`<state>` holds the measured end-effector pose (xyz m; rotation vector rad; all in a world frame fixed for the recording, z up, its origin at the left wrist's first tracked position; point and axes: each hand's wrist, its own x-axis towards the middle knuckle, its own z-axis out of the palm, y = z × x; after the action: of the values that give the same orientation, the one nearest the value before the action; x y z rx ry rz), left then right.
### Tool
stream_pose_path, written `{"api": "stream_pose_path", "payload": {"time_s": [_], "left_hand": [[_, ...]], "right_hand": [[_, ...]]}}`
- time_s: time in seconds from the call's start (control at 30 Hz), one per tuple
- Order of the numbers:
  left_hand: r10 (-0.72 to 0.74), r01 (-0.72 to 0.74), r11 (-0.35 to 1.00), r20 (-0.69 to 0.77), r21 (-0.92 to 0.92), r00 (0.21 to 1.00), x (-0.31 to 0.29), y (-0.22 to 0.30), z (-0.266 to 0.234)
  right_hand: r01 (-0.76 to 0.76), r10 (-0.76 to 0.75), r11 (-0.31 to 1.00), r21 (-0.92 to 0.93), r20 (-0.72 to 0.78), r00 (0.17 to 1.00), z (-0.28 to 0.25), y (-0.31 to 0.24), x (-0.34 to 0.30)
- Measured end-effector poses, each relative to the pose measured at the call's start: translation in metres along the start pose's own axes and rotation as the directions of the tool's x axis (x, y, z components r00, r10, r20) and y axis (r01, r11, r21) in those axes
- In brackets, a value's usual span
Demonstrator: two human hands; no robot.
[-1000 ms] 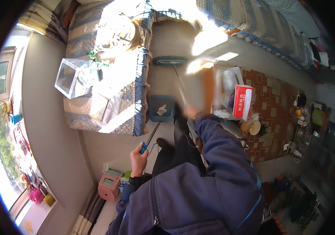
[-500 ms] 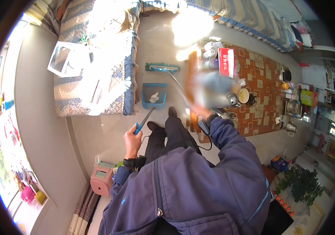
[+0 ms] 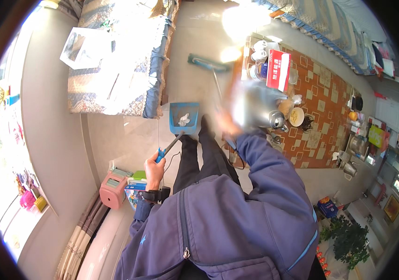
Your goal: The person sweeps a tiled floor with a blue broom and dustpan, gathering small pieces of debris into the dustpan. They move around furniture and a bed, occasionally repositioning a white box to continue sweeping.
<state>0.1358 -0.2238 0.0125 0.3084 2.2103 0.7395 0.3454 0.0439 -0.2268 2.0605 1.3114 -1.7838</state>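
My left hand (image 3: 154, 169) is closed round the blue grip of a long-handled dustpan (image 3: 174, 122). The blue pan lies on the floor in front of my feet, with a crumpled white piece of paper or tissue (image 3: 184, 120) inside. My right hand (image 3: 228, 124), smeared by motion, grips the thin pole of a broom beside the table. The broom's wide teal head (image 3: 208, 63) rests on the floor beyond the dustpan, to its right and apart from it. The fingers of the right hand do not show clearly.
To the right stands a table with a patterned orange cloth (image 3: 320, 116), carrying a red box (image 3: 278, 70), a bowl (image 3: 296, 116) and a blurred silvery shape (image 3: 255, 105). A couch (image 3: 155, 70) flanks the floor at left. Behind it sits a pink stool (image 3: 113, 189).
The broom head has swung away from the dustpan, farther out and to the right, and now tilts. My right hand has shifted left and nearer. The left hand still holds the dustpan.
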Motion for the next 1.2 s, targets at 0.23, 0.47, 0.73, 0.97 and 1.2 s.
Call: {"api": "stream_pose_path", "payload": {"time_s": [0.23, 0.47, 0.73, 0.97, 1.2], "left_hand": [[-0.051, 0.051, 0.999, -0.066, -0.007, 0.997, -0.013, -0.019, -0.007], [-0.151, 0.127, 0.981, -0.165, -0.146, 0.975, -0.041, -0.039, -0.004], [-0.143, 0.12, 0.986, -0.21, -0.118, 0.967, -0.053, -0.039, 0.001], [-0.109, 0.1, 0.992, -0.135, -0.072, 0.985, -0.058, -0.066, -0.011], [0.015, -0.015, 1.0, -0.081, 0.012, 0.997, -0.066, -0.129, -0.039]], "right_hand": [[-0.166, 0.074, 0.926, 0.339, 0.266, 0.961, -0.046, -0.032, -0.121], [0.28, -0.263, 0.958, -0.051, 0.222, 0.939, 0.003, -0.089, -0.012], [0.421, -0.385, 0.776, -0.47, 0.176, 0.906, 0.101, -0.126, 0.074], [0.302, -0.269, 0.757, -0.58, 0.144, 0.952, 0.055, -0.016, 0.035], [0.33, -0.304, 0.585, -0.741, 0.177, 0.936, 0.01, 0.11, -0.081]]}}
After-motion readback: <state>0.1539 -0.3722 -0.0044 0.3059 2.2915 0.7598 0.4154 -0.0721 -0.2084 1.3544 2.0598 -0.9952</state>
